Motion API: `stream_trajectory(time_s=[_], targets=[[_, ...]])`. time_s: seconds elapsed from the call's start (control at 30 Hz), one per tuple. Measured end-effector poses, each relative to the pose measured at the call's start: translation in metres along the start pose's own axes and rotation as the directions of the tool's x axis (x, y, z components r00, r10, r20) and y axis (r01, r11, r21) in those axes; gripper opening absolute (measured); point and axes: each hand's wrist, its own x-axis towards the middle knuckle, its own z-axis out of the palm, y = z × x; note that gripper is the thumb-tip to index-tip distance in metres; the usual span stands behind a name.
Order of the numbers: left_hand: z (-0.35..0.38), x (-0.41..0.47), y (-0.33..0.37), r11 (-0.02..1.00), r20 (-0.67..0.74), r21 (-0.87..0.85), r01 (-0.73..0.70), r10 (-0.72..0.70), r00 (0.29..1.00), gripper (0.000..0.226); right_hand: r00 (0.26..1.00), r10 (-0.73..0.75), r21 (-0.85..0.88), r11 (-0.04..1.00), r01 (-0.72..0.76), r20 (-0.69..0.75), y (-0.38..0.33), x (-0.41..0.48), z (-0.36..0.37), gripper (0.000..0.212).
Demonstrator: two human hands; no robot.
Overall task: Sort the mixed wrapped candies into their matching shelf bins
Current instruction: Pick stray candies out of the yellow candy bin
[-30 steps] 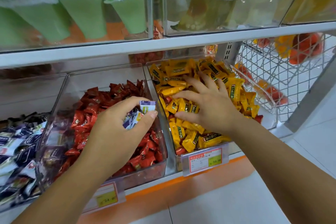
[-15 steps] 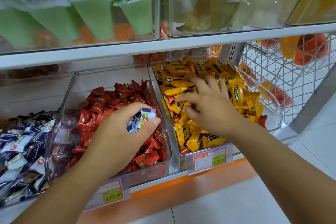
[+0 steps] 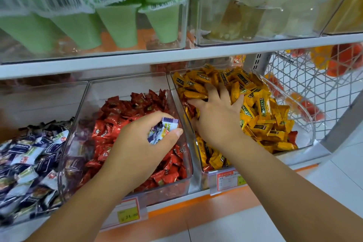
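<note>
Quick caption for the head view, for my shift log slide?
Left grip holds purple-and-white candies above the red-candy bin; right grip rests, fingers spread, in the yellow-candy bin.

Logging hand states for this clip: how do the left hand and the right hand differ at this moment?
The left hand grips purple-and-white candies; the right hand grips nothing visible. The left hand's fingers curl; the right hand's are spread, dug into the yellow candies. The left hand is over the red candy bin, the right hand in the yellow candy bin. Both are palm down.

Open-topped bins (image 3: 125,85) — shelf (image 3: 176,58) close overhead
</note>
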Motion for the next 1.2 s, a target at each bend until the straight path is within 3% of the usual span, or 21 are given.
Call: stream_trajectory(time_s=[0.1, 0.27, 0.33, 0.43, 0.5, 0.63, 0.9, 1.03, 1.2], targets=[[-0.004, -0.002, -0.003, 1.0, -0.006, -0.005, 0.009, -0.009, 1.0, 0.006, 0.999, 0.038, 0.019, 0.999, -0.037, -0.035, -0.002, 0.001, 0.002, 0.039], [-0.011, -0.006, -0.005, 0.999, -0.029, -0.021, 0.033, -0.034, 0.999, 0.006, 0.981, 0.071, 0.073, 0.996, -0.059, -0.179, -0.002, 0.0, 0.012, 0.006], [-0.014, -0.007, -0.007, 0.999, -0.041, -0.01, 0.039, -0.04, 0.998, 0.004, 0.982, 0.054, 0.072, 0.997, -0.041, -0.181, -0.002, -0.002, 0.012, 0.01], [-0.018, -0.01, -0.008, 0.999, -0.048, -0.004, 0.044, -0.044, 0.998, 0.004, 0.996, 0.025, 0.029, 0.999, -0.023, -0.08, 0.001, -0.001, 0.008, 0.043], [-0.019, -0.012, -0.008, 0.999, -0.052, -0.001, 0.045, -0.045, 0.998, 0.003, 1.0, 0.021, 0.004, 1.0, -0.021, 0.001, 0.002, 0.001, 0.004, 0.05], [-0.019, -0.013, -0.007, 0.999, -0.052, 0.006, 0.044, -0.043, 0.998, 0.003, 0.993, 0.029, 0.013, 0.999, -0.031, 0.114, 0.002, 0.005, -0.001, 0.044], [-0.021, -0.011, -0.009, 0.999, -0.054, 0.003, 0.043, -0.043, 0.998, 0.002, 0.999, 0.001, 0.0, 1.0, -0.001, 0.055, 0.001, -0.003, 0.001, 0.031], [-0.026, -0.012, -0.011, 0.996, -0.014, 0.07, 0.056, -0.055, 0.998, 0.005, 0.996, -0.008, 0.16, 0.987, -0.007, 0.093, 0.009, -0.005, -0.006, 0.03], [-0.029, -0.014, -0.009, 0.988, 0.001, 0.138, 0.074, -0.075, 0.997, 0.008, 0.987, -0.01, 0.469, 0.88, -0.067, 0.159, 0.025, -0.007, -0.042, 0.029]])
